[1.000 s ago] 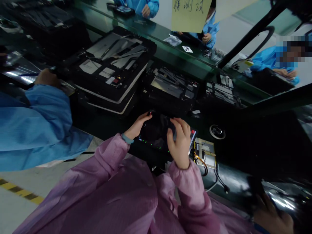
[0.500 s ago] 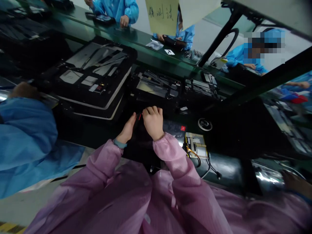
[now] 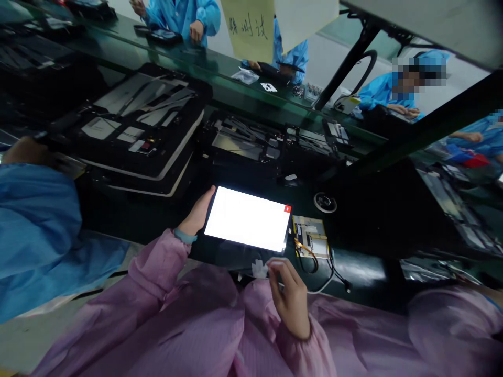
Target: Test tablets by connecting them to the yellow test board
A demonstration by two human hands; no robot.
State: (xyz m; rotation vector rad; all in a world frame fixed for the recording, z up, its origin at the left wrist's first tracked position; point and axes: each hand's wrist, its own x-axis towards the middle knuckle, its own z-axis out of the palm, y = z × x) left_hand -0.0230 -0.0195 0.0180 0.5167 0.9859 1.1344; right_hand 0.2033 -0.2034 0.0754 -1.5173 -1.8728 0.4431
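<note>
Since the tablet [image 3: 247, 219] looks like thin glass, prob slippery, hold its edges: left hand [image 3: 198, 212] fingers clamp its side, right hand [image 3: 291, 296] fingers pinch a white scrap [image 3: 259, 268]

Right of tablet [image 3: 248, 218]: board [image 3: 310, 236] (trailing cables [image 3: 335, 272])

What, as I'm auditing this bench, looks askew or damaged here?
Nothing spilled or broken. The tablet, held by the left hand, shows a blank white screen; a bare board with loose wires lies beside it. The right hand pinches a white scrap.
</note>
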